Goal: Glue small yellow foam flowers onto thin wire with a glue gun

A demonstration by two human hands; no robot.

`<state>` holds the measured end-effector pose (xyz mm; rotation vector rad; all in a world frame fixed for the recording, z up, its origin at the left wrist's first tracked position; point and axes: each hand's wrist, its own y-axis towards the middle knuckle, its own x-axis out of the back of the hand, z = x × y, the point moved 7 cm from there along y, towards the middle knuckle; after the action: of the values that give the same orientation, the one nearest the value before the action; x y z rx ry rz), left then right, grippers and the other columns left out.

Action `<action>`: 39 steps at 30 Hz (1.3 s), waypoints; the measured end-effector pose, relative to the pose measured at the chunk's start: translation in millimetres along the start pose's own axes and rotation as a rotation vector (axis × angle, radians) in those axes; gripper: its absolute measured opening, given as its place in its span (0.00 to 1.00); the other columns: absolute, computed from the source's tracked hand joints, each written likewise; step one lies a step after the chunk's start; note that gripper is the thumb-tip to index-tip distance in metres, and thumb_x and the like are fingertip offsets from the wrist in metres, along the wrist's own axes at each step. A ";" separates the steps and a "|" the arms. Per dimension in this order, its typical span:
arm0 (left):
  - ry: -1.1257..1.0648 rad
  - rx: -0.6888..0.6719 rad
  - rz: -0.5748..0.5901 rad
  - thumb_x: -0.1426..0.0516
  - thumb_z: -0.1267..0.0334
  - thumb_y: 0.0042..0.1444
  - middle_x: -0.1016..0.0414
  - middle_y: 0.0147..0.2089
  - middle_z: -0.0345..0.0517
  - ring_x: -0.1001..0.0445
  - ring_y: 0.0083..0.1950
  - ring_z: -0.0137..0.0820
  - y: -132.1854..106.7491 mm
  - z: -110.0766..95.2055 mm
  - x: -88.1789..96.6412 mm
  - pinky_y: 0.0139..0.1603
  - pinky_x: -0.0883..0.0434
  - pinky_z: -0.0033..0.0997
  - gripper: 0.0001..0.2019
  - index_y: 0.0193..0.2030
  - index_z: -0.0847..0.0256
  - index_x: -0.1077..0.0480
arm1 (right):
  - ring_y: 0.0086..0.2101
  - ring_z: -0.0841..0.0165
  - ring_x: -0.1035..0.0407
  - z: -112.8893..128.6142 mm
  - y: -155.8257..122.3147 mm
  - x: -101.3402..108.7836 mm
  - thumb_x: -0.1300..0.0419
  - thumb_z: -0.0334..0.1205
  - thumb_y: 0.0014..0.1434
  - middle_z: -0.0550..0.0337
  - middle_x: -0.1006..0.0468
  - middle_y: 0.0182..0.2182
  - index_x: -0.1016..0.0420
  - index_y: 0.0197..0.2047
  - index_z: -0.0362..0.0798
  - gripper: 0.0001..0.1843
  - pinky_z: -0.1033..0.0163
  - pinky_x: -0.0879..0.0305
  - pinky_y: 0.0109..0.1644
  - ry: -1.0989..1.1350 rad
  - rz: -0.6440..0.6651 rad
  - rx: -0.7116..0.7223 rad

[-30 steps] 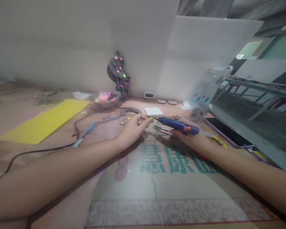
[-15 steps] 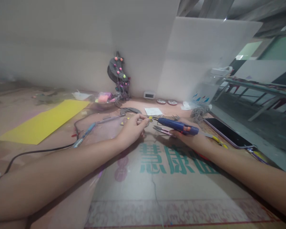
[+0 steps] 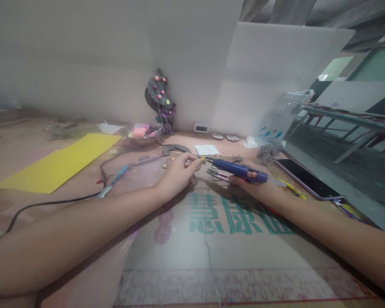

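Observation:
My right hand (image 3: 255, 186) is closed round a blue glue gun (image 3: 239, 170) that lies nearly level, nozzle pointing left. My left hand (image 3: 179, 173) rests on the table with fingertips pinched on a small yellow bead (image 3: 203, 159), held right at the nozzle tip. Pink-handled scissors (image 3: 218, 175) lie on the table just under the gun. Both forearms stretch across a cardboard sheet with green characters (image 3: 231, 214).
A black phone (image 3: 309, 178) lies at the right, grey yarn (image 3: 269, 150) behind it. A yellow paper sheet (image 3: 59, 161), a black cable (image 3: 60, 200) and a blue pen (image 3: 115, 180) are at the left. A grey crescent ornament with beads (image 3: 158, 100) leans on the back wall.
The glue gun has shifted slightly left, bringing its nozzle to the yellow bead. My left hand stays pinched in nearly the same place.

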<state>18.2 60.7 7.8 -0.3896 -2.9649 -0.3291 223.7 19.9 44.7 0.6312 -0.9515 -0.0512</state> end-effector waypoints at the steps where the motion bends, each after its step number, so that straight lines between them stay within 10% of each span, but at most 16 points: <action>1: 0.007 -0.002 0.001 0.45 0.55 0.61 0.37 0.18 0.31 0.35 0.18 0.22 -0.4 -0.5 0.0 0.19 0.38 0.19 0.10 0.38 0.60 0.35 | 0.25 0.67 0.34 -0.5 0.1 -0.4 0.37 0.51 0.54 0.62 0.27 0.23 0.32 0.28 0.50 0.15 0.63 0.40 0.29 -0.001 0.005 -0.006; 28: -0.046 0.036 -0.015 0.43 0.56 0.60 0.38 0.17 0.30 0.38 0.16 0.21 0.0 -3.5 -0.8 0.18 0.39 0.18 0.10 0.36 0.60 0.35 | 0.27 0.65 0.31 -8.7 -0.3 -4.2 0.37 0.51 0.54 0.61 0.25 0.26 0.28 0.31 0.51 0.12 0.61 0.37 0.31 0.000 0.002 -0.104; 39: -0.012 0.026 0.060 0.46 0.53 0.61 0.30 0.23 0.36 0.37 0.20 0.21 -0.5 -1.6 -5.8 0.21 0.40 0.19 0.12 0.40 0.60 0.34 | 0.39 0.56 0.25 -8.5 23.7 28.2 0.40 0.53 0.59 0.52 0.19 0.35 0.22 0.34 0.50 0.15 0.53 0.30 0.44 0.153 -0.099 -0.162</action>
<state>23.7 58.5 8.4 -0.4782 -2.9589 -0.2825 241.6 34.7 74.6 0.5238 -0.7593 -0.1639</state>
